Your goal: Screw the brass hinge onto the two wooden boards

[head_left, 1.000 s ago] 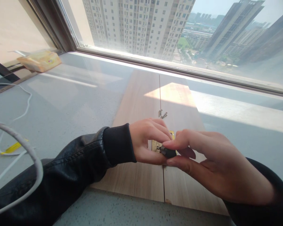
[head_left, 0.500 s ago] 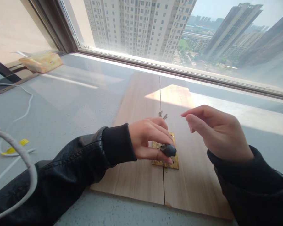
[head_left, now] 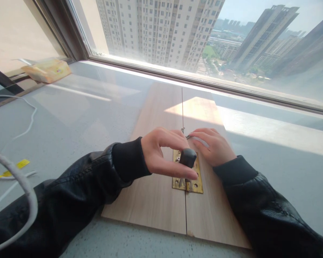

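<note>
My left hand (head_left: 165, 152) is curled around the dark-handled screwdriver (head_left: 187, 158), seen nearly end-on, with the thumb and index finger standing apart at its sides. The screwdriver stands over a brass hinge (head_left: 198, 181), which lies flat across the seam between two wooden boards (head_left: 156, 208). Part of the hinge is covered by the left hand and the handle. Beyond the hinge, the fingertips of my right hand (head_left: 214, 145) close on a small screw (head_left: 188, 137) on the board. Another small screw (head_left: 182, 130) lies beside it, near the seam.
The boards rest on a pale speckled sill (head_left: 104, 122) below a large window. A white cable (head_left: 29, 200) loops at the left, by a yellow tag (head_left: 23, 164). A soft yellowish packet (head_left: 47, 70) lies in the far left corner, near a phone-like dark object (head_left: 5, 99).
My right hand has come left and down from above the right board to the screws. My left hand and the screwdriver handle have shifted slightly up and left, with thumb and index finger wider apart.
</note>
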`<state>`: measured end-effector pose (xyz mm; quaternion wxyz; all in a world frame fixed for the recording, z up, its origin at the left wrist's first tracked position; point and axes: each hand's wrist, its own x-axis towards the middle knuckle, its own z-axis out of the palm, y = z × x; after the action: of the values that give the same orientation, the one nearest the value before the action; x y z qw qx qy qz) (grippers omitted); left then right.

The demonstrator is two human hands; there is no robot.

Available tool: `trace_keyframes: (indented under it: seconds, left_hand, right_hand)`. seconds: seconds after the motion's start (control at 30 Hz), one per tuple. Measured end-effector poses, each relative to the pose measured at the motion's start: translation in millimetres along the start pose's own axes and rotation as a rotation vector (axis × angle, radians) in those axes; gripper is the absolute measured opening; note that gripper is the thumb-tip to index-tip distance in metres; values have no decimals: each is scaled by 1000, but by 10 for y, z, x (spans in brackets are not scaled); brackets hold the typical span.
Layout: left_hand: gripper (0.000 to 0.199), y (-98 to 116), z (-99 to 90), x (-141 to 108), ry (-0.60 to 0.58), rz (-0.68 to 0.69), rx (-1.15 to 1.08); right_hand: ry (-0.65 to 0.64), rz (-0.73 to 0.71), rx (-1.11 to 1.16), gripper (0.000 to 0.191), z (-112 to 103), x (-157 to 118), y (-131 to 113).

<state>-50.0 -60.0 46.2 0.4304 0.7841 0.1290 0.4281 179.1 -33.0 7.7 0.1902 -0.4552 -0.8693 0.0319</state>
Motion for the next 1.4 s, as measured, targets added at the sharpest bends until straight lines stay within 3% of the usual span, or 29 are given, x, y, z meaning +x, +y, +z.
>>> trace_keyframes:
  seconds: [0.17, 0.27, 0.47, 0.7, 0.8, 1.0, 1.17, 1.4]
  left_hand:
    - [23, -243, -56, -81, 491, -337, -246]
    - [26, -329, -63, -111, 636, -438, -271]
    - [24, -355, -55, -113, 637, -473, -250]
    - [27, -317, -40, -81, 638, -511, -251]
    - [28, -278, -31, -67, 639, -520, -251]
    - [24, -255, -29, -56, 619, -525, -211]
    - [20, -246, -26, -55, 615, -529, -201]
    - [20, -239, -27, -54, 593, -520, -179]
  right_hand:
    - [22, 22, -4, 17, 12, 1, 40]
    - [6, 34, 0, 14, 22, 3, 73]
    - [8, 97, 58, 11, -190, 19, -6]
    - [-24, -12, 343, 2, -516, -59, -597]
    - [-22, -25, 446, 4, -434, -240, -781]
    - [181, -103, 464, 13, -135, -572, -888]
    - [179, -173, 435, 23, -66, -581, -890]
    - [154, -210, 399, 21, -28, -589, -863]
